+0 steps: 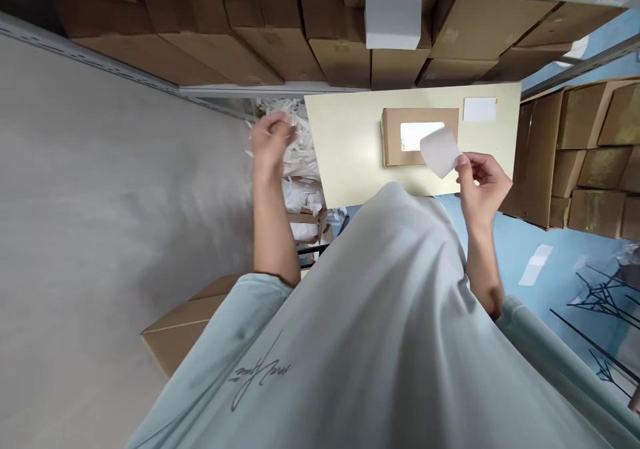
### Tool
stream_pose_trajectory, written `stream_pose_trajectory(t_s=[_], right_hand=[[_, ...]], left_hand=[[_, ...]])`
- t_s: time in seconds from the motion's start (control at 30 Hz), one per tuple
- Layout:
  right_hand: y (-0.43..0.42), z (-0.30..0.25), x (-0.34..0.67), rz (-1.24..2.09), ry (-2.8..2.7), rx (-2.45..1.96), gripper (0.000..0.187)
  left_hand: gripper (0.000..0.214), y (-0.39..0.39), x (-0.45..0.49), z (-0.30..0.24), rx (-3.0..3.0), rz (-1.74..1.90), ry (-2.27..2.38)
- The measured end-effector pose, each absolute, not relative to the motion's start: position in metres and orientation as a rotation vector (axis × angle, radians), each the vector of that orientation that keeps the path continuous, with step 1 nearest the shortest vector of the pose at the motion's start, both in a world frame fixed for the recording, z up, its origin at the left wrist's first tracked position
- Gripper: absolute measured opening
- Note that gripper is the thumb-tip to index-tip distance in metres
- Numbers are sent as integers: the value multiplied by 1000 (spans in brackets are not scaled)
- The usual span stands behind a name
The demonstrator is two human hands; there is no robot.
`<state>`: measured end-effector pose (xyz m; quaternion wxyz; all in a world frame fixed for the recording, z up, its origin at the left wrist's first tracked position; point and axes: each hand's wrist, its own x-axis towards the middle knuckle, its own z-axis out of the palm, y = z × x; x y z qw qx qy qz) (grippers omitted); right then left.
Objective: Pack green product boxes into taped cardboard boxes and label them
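Note:
My right hand [481, 181] pinches a small white paper slip [440, 150] above the front edge of a pale yellow table [345, 149]. On the table lies a flat brown cardboard box [390, 136] with a white label on top. My left hand [270, 141] is raised at the left of the table, over a heap of white paper strips [300, 162]; its fingers are curled and blurred, and I cannot make out whether they hold anything.
A white card [480, 109] lies at the table's far right corner. Shelves of brown cartons [280, 42] run behind, with a white box [393, 21] among them. More cartons [590, 156] stand at the right, an open carton [185, 329] by my left side, black wire pieces [600, 302] on the blue floor.

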<state>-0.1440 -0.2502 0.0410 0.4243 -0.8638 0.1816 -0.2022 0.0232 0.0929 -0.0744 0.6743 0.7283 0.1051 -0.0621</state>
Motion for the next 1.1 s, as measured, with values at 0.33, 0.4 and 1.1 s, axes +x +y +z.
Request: stream_pose_trajectory(t_s=[0.33,0.4,1.1], right_hand=[[-257,16,-148,-280,-125,-2466,19],[-265,9,-148,-132,-125,-2466,20],[-404,-17,-70,8,0,-2122,18]], left_hand=[[45,-104,-73,-20,1189,-504,197],[42,-113,-72,-25,1222,-477,245],[59,-153,-88,-31,1494,-457,216]])
